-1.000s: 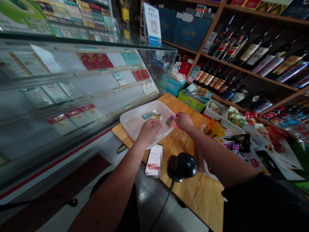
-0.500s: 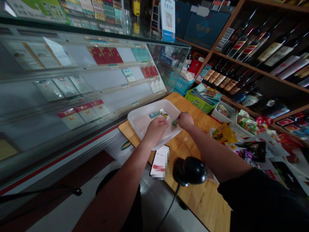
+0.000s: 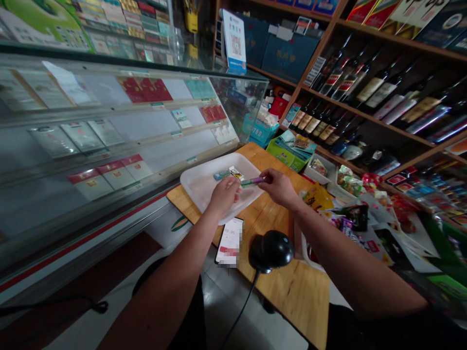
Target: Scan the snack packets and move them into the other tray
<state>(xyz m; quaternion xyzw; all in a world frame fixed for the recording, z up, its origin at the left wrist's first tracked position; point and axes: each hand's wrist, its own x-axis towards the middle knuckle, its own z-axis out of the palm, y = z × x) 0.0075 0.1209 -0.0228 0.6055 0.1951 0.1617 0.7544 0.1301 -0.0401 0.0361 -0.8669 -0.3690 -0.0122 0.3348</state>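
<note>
My right hand (image 3: 279,186) pinches the purple end of a slim green-and-purple pack (image 3: 252,181), held level above the right side of a white plastic tray (image 3: 193,181). The pack looks like a stick of gum or candy, but its print is too small to read. At its green end, the curled fingers of my left hand (image 3: 224,194) are closed on it, partly hiding that tip. Behind my left hand, a small teal pack (image 3: 221,175) and a small white, yellow and black box (image 3: 236,172) lie in the tray.
On the wooden table (image 3: 288,296) are a phone (image 3: 229,240) and a black scanner-like device (image 3: 272,250) with a cable. A glass display case (image 3: 120,126) stands left. Snack packs (image 3: 346,218) lie right, below shelves of bottles (image 3: 375,87).
My right hand has raised the slim pack from the tray's right edge and turned it level, bringing it to my left fingers. The camera view has shifted right.
</note>
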